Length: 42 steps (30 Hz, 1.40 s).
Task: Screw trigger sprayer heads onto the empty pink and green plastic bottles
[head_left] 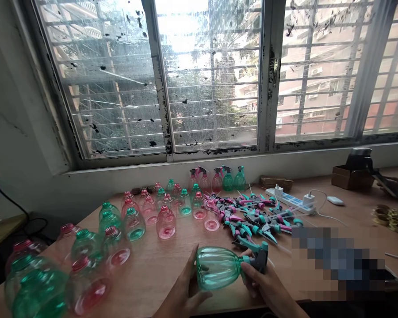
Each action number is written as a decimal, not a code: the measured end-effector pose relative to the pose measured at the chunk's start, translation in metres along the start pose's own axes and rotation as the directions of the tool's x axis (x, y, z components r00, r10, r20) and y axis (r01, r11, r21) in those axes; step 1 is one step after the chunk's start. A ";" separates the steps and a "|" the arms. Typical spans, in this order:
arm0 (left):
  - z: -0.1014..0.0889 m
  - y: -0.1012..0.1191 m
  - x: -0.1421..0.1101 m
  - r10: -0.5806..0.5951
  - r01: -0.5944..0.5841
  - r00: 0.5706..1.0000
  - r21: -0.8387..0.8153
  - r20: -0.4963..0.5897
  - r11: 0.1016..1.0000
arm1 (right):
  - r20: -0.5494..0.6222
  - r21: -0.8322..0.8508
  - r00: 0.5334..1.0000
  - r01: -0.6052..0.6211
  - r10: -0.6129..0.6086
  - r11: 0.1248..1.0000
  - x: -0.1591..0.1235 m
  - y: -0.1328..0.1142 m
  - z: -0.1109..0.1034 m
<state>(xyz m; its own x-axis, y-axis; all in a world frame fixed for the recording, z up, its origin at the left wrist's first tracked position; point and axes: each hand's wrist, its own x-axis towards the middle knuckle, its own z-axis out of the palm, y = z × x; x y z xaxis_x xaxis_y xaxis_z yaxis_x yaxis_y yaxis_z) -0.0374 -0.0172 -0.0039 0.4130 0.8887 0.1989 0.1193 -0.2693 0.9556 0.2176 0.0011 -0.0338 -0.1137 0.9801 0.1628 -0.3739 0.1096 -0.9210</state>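
A clear green spray bottle [218, 267] lies sideways in the air between my hands, just above the table's front edge. My left hand [187, 287] is wrapped around its base end. At the neck, the fingers of my right hand [260, 278] grip the green collar of the black and green spray head [259, 257]. The head sits at the bottle's mouth; how tightly it is screwed on cannot be told. Just beyond my hands lies a heap of loose pink, green and black spray heads [252, 216].
Open pink and green bottles [166, 222] stand across the table's left half. Several bottles with heads [227, 179] line the sill wall. A power strip [290, 201], brown box [352, 176] and brown rings [391, 219] are to the right; a blurred patch hides something nearer.
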 end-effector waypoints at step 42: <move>-0.003 -0.002 0.002 -0.004 0.004 1.000 -0.018 0.007 1.000 | -0.119 0.098 0.993 0.021 -0.009 0.995 0.024 -0.002 0.016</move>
<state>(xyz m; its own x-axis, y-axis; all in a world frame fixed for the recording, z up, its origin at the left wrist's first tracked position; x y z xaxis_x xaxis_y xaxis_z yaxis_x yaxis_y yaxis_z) -0.0396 -0.0137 -0.0052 0.4188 0.8873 0.1933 0.1052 -0.2589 0.9602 0.2008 0.0217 -0.0224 -0.0003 0.9917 0.1284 -0.4650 0.1135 -0.8780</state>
